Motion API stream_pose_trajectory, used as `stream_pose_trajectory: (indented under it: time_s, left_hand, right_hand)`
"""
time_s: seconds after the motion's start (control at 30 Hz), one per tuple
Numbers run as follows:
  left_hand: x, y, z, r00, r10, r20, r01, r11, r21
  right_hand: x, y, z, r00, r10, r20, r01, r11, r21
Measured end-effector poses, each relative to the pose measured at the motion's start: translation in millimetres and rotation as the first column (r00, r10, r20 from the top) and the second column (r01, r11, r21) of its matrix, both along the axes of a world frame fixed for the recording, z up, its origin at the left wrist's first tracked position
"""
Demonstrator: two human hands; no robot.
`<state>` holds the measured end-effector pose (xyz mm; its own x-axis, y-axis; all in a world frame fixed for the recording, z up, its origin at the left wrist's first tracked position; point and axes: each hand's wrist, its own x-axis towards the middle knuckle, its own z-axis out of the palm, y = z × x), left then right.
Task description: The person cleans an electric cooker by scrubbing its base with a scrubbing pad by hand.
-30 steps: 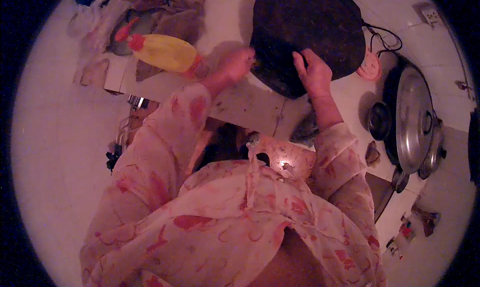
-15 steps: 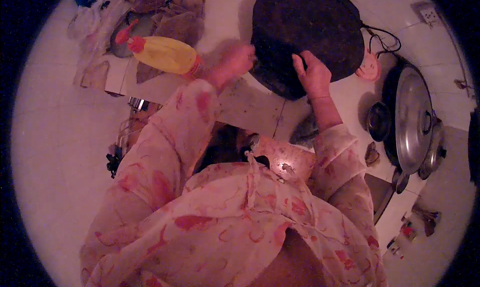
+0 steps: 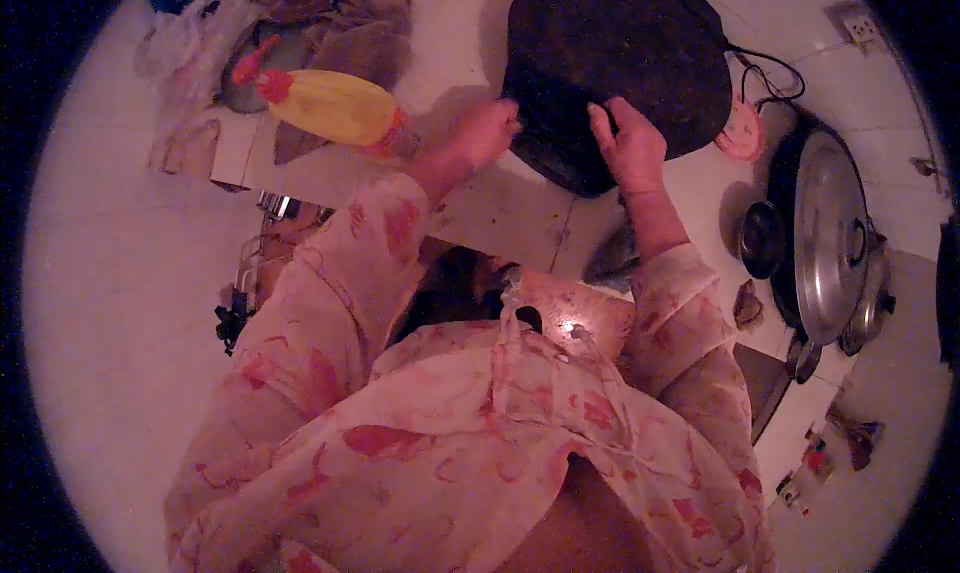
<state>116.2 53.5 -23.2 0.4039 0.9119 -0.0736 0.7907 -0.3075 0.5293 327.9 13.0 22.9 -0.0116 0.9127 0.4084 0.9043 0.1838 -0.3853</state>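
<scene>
A large, blackened, round pot-like vessel (image 3: 620, 58) stands tilted at the top of the view, its dark flat face towards me. My right hand (image 3: 632, 145) grips its near edge, thumb on the dark surface and the other fingers partly hidden. My left hand (image 3: 482, 135) is closed beside the vessel's left side, fingertips at or very near it. Whatever those fingers hold, if anything, cannot be made out. A yellow spray bottle (image 3: 335, 108) with a red nozzle lies or stands left of my left hand.
Brown cloths (image 3: 360, 33) lie at the upper left. On the right are a large metal lid (image 3: 828, 238), a small dark bowl (image 3: 762, 240) and a pink round item (image 3: 740, 133) near a black looped wire (image 3: 775, 78). A wall socket (image 3: 858, 25) is at upper right.
My left hand has shifted slightly right and down along the vessel's side and is less blurred. My right hand keeps its grip, and the vessel has barely moved.
</scene>
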Motion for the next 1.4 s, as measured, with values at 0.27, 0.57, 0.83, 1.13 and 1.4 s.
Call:
stream_pose_trajectory:
  time_s: [0.27,0.57,0.83,1.13,1.4]
  left_hand:
    - [-6,15,-5,1.000,0.017,0.024,-0.016,0.999,-0.037]
    - [-42,2,-28,0.956,0.268,0.116,-0.281,0.953,0.115]
    - [-11,-37,-21,0.995,0.093,-0.034,-0.066,0.879,0.471]
    - [2,-51,-29,0.994,0.105,-0.010,-0.086,0.857,0.508]
    - [-2,-40,-22,0.999,0.016,0.044,-0.031,0.926,0.376]
  right_hand:
    - [-1,1,-1,1.000,0.009,-0.020,-0.009,0.999,0.030]
    - [-3,0,0,1.000,0.004,-0.030,-0.004,1.000,-0.024]
    - [0,0,-2,1.000,0.021,-0.011,-0.020,0.998,0.051]
    - [-1,0,-2,0.999,0.025,-0.023,-0.024,0.999,0.048]
    - [0,0,-2,1.000,0.026,0.017,-0.026,1.000,-0.004]
